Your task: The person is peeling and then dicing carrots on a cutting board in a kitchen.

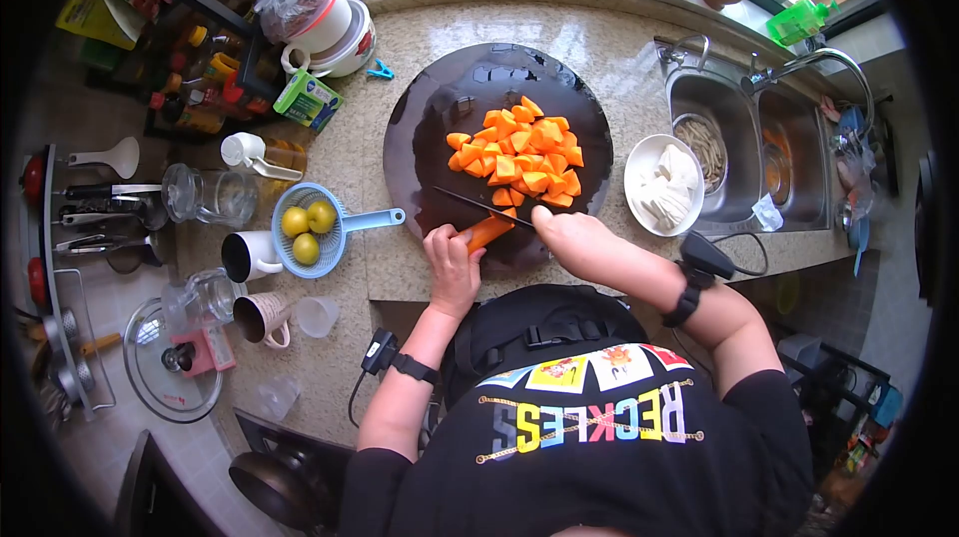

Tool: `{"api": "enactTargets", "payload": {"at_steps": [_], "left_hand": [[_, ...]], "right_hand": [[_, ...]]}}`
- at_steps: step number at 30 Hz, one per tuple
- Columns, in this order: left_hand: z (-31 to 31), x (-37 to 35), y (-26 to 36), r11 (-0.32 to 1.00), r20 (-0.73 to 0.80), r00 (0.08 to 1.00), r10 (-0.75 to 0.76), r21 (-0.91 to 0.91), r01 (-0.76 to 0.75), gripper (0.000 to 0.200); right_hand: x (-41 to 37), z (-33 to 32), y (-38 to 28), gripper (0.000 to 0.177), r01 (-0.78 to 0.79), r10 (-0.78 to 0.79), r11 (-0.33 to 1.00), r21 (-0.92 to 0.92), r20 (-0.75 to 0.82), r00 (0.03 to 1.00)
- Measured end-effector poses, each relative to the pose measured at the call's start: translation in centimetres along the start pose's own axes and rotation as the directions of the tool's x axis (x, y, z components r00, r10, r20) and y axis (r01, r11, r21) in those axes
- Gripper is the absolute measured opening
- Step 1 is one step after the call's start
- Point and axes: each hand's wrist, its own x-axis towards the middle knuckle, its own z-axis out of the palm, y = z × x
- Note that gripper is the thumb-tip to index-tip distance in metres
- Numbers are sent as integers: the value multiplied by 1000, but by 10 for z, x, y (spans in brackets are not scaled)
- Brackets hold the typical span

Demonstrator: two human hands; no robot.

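Observation:
My left hand (454, 259) is closed around a carrot (489, 232) at the near edge of a round dark cutting board (425, 127). With my right hand (565, 235) I grip a knife (478, 204), its handle hidden in my fist. The dark blade runs to the left and crosses over the carrot's far end. Just beyond the blade lies a heap of orange carrot chunks (519, 149), spread over the middle of the board.
To the right, a white bowl (639, 159) of pale white pieces stands beside the double sink (744, 207). A blue strainer (345, 221) with yellow-green fruit sits left of the board, near a mug (248, 257) and a glass jug (212, 195). Tubs (335, 37) stand at the back left.

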Motion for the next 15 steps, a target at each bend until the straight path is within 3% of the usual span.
{"api": "enactTargets", "payload": {"at_steps": [3, 5, 11, 15], "left_hand": [[0, -1, 0, 1000, -6, 1000, 9, 6, -9, 38], [1, -3, -1, 1000, -8, 1000, 21, 5, -21, 37], [1, 16, -7, 993, -96, 992, 86, -73, -93, 38], [-2, 28, -7, 989, -74, 987, 143, -30, -145, 34]], "right_hand": [[28, 29, -7, 18, -41, 39, 999, -25, -82, 996], [30, 31, -18, 21, -92, 88, 993, -69, -55, 995], [26, 44, 16, 21, -17, 35, 997, 72, -250, 968], [11, 35, 20, 23, -21, 46, 995, 96, -258, 965]]}}
